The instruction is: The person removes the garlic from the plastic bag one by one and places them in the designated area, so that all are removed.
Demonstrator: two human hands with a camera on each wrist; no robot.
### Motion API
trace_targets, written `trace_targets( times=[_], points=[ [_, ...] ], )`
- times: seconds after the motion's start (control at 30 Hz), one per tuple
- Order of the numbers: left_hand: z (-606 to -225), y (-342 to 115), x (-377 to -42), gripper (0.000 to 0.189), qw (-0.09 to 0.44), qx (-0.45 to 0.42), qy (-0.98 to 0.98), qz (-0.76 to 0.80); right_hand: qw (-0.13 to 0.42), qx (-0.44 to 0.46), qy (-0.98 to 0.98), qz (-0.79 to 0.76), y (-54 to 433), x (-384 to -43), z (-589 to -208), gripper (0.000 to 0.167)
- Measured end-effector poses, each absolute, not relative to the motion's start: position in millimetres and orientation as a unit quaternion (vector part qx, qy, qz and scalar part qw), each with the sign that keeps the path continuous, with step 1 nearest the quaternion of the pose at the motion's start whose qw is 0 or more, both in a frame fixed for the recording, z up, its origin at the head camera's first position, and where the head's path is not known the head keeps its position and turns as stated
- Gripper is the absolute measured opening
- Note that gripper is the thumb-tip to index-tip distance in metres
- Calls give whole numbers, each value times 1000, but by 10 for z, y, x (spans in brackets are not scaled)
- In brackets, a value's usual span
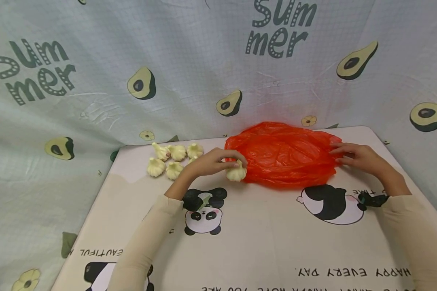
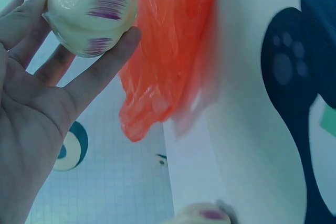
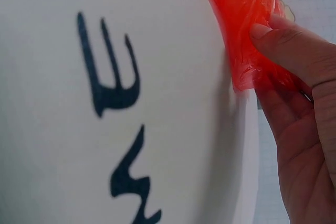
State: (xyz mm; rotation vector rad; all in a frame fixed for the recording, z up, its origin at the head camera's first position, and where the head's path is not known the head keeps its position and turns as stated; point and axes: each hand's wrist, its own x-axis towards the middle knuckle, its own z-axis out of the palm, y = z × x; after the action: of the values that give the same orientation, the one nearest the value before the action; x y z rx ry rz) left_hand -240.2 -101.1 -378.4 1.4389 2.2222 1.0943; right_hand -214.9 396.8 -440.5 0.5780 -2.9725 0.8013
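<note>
A garlic bulb (image 1: 236, 172) is held by my left hand (image 1: 218, 161), just at the left edge of a red plastic bag (image 1: 284, 155). In the left wrist view, the thumb and fingers grip the bulb (image 2: 94, 11), which shows purple streaks. The bag lies crumpled and puffed on the table; its inside is hidden. My right hand (image 1: 362, 159) pinches the bag's right end, and in the right wrist view the thumb presses the red plastic (image 3: 244, 35) against the fingers behind it.
Several more garlic bulbs (image 1: 174, 170) sit at the table's back left, partly behind my left wrist. The pale table (image 1: 262, 242) has printed pandas and lettering. A curtain (image 1: 189, 60) with avocado prints hangs right behind the table's back edge.
</note>
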Motion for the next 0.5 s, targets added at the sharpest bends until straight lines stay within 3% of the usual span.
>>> trace_targets(
  times=[0.5],
  points=[
    [-3734, -1287, -2276, 16, 125, 471, 779, 394, 7, 173, -953, 248, 3975, -2110, -4380, 29]
  ],
)
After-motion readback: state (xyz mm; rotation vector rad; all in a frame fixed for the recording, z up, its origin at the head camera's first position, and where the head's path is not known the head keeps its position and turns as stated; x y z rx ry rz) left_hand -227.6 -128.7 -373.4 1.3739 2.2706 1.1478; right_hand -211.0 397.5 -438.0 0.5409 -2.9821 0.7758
